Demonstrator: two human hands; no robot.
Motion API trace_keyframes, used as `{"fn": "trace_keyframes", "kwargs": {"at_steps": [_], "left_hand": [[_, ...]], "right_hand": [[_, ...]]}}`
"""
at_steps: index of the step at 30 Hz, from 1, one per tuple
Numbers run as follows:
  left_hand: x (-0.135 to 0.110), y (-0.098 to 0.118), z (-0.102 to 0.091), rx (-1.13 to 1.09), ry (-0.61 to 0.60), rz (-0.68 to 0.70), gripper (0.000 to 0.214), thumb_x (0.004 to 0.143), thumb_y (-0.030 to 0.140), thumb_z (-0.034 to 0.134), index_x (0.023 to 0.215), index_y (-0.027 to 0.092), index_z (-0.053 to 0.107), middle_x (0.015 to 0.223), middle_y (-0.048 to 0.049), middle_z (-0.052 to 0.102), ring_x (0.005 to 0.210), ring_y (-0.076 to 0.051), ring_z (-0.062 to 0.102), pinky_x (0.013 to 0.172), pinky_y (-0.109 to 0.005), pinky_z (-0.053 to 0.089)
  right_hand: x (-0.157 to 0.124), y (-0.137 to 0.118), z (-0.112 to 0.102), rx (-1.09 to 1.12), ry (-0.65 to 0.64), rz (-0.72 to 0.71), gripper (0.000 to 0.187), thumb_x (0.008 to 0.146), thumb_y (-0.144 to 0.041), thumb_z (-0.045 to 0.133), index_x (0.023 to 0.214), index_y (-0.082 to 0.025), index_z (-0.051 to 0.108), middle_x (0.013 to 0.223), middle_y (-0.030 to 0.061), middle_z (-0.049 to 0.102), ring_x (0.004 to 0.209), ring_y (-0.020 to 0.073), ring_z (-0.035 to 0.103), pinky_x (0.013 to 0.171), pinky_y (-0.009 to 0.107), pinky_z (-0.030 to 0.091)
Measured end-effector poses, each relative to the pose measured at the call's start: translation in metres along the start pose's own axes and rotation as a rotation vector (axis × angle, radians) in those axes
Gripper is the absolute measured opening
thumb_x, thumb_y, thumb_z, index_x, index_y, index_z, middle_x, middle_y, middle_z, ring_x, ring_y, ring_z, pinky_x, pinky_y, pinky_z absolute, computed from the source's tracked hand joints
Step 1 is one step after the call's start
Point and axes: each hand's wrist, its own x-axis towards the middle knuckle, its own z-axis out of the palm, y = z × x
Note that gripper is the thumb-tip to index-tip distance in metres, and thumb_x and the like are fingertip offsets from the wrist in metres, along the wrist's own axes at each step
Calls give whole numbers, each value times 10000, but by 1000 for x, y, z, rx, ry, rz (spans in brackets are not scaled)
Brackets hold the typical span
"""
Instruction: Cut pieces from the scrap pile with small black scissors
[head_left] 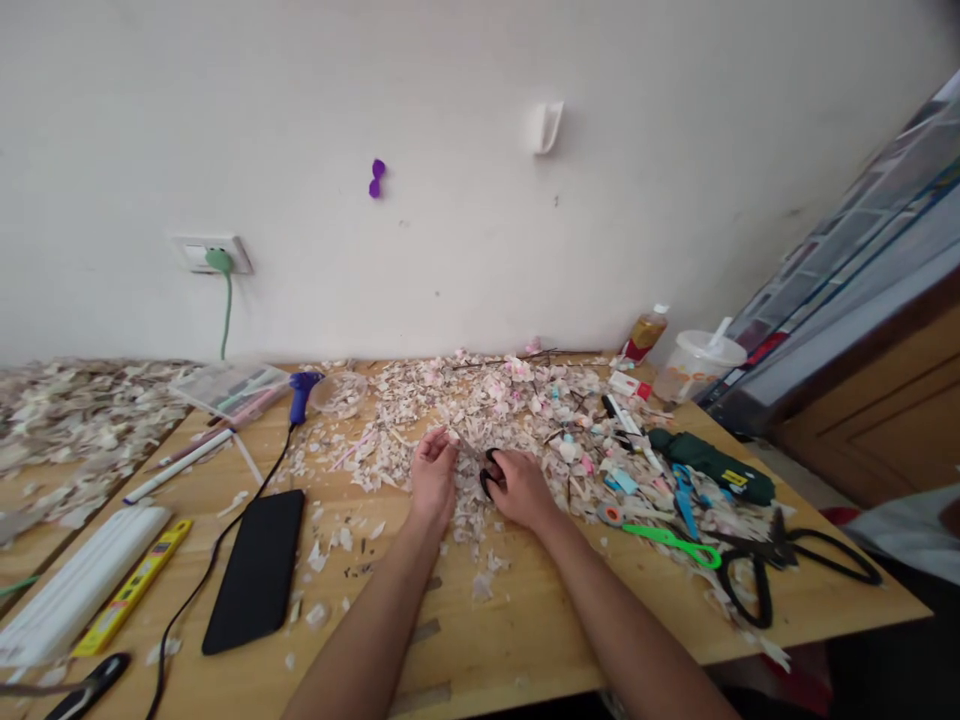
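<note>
While pale shavings cover the middle of the wooden bench (pixel 487 640), a person works at the near edge of the scrap pile (pixel 480 405), both forearms reaching in from below. The right hand (pixel 523 488) has its grip clenched around small black scissors (pixel 490 474), loops showing by the knuckles and blades aimed left. The left hand (pixel 433 478), just beside it, appears to pinch a pale scrap (pixel 452 437) with bunched fingertips.

The cut looks best made with the scrap held taut and lifted free of the litter, fingertips kept back from the blades, and the scissors closed in short, steady bites.

Clutter crowds both sides. To the right lie green-handled scissors (pixel 671 541), large black shears (pixel 780 560) and a dark green folded umbrella (pixel 712 462); farther back stand a lidded plastic cup (pixel 697 365) and a bottle (pixel 645 333). To the left a black phone (pixel 256 568) lies flat beside a black cable (pixel 225 535) running from a blue glue gun (pixel 302 392). Loose scraps under the wrists could snag the blades or hide the piece being trimmed.
</note>
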Motion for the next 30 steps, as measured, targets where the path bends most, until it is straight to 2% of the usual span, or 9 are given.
{"fn": "trace_keyframes", "kwargs": {"at_steps": [5,9,13,20,24,27,30], "left_hand": [[3,-1,-3,84,-11,15,390,610,239,776,963,177,624,876,-27,642,802,-126,604,792,-270,457],[0,-2,-1,82,-53,-21,384,637,270,766,981,190,615,829,-10,638,758,-117,604,777,-268,460],[-3,-1,1,119,-40,-44,384,639,307,768,968,189,609,780,1,628,716,-119,601,748,-268,460],[1,-5,-1,200,-94,54,325,685,312,739,960,184,622,776,-5,634,703,-114,592,721,-252,454],[2,-4,-1,212,-109,59,323,680,292,742,963,191,623,770,3,634,698,-109,592,719,-246,451],[0,-3,0,180,-100,26,345,666,287,753,970,190,622,756,8,626,690,-105,592,726,-250,459],[-1,-2,2,98,-78,-67,347,657,282,762,964,188,628,768,4,626,700,-108,600,752,-268,474]], "right_hand": [[1,1,0,36,0,7,75,792,-250,553,847,-205,529,780,9,587,787,178,519,772,294,319],[2,3,0,59,-12,29,57,805,-255,544,837,-208,537,780,11,593,792,180,526,760,289,321],[3,4,-2,81,-6,39,50,806,-256,543,817,-207,542,754,8,593,765,173,527,744,283,324],[3,4,-4,100,-22,14,42,803,-241,552,825,-208,541,780,12,606,799,176,542,764,285,329],[4,5,-4,103,-36,21,50,819,-251,548,802,-207,533,766,11,601,792,174,540,764,282,328],[4,5,-5,95,-40,20,52,827,-255,542,807,-207,539,762,13,602,787,174,539,761,281,325],[4,5,-4,73,-41,21,66,833,-250,532,781,-209,532,745,10,597,766,171,536,750,280,322]]}}
